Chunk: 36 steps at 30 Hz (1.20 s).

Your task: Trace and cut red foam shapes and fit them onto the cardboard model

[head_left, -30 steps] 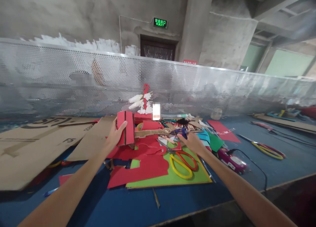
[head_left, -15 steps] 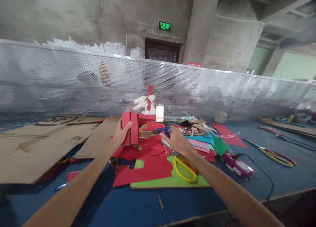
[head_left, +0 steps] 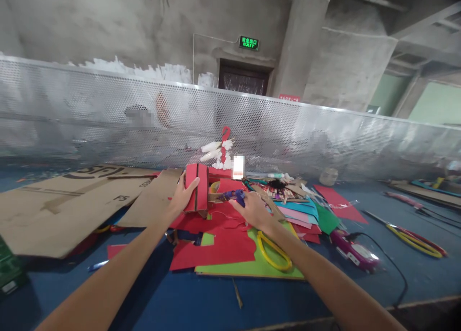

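Note:
My left hand [head_left: 184,195] is closed round a red cardboard block [head_left: 197,192] with a brown edge, held upright above the pile of paper. My right hand [head_left: 252,209] grips a blue glue gun [head_left: 232,195], its nozzle pointing left at a cardboard strip [head_left: 213,197] that sticks out of the block's right side. The nozzle tip is close to the block; whether it touches is unclear. Red paper sheets [head_left: 216,244] and a green sheet [head_left: 252,263] lie under both hands.
Yellow-handled scissors [head_left: 273,251] lie on the green sheet by my right wrist. Flat cardboard sheets [head_left: 54,211] cover the left of the blue table [head_left: 151,297]. A purple glue gun [head_left: 351,251] with a cord and coloured paper [head_left: 306,211] lie right. A perforated metal screen [head_left: 108,115] runs along the back.
My right hand has carried the blue glue gun leftwards, up to the cardboard strip beside the red block. My left hand keeps its hold on the block.

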### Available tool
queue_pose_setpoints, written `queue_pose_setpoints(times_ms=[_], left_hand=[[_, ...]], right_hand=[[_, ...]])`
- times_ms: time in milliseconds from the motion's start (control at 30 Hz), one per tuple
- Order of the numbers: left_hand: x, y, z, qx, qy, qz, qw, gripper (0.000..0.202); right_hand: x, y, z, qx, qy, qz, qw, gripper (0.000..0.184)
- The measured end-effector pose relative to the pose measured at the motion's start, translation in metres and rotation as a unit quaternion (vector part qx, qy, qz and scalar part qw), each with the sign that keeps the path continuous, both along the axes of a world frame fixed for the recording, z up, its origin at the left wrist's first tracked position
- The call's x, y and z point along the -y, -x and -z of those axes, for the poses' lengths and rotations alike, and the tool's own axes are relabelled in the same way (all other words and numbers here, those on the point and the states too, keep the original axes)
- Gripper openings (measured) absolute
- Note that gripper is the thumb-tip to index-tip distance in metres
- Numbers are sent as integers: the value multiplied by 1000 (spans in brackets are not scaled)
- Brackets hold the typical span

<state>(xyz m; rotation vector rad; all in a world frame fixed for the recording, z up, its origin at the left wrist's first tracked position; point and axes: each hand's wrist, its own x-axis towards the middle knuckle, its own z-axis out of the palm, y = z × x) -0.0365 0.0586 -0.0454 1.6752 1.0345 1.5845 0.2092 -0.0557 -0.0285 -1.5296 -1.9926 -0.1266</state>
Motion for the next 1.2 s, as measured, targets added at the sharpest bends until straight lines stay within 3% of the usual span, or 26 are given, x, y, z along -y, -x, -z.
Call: queue_pose_setpoints(times_ms=[133, 433, 667, 867, 1200], left_hand=[[1, 0, -1, -3, 1, -4, 1000, 65], [4, 0, -2, 0, 5, 9, 1000, 67], [2, 0, -3, -12, 4, -8, 1000, 67], [0, 1, 0, -10, 5, -9, 1000, 67], [-1, 2, 1, 3, 17, 4, 1000, 67]], right_hand=[[0, -6, -2, 7, -9, 27, 1000, 37], [-8, 18, 1, -13, 2, -27, 1000, 38], [8, -24, -1, -10, -14, 26, 1000, 31], [6, -50, 3, -38, -22, 34, 998, 39], [5, 1, -4, -2, 3, -10, 1000, 37]])
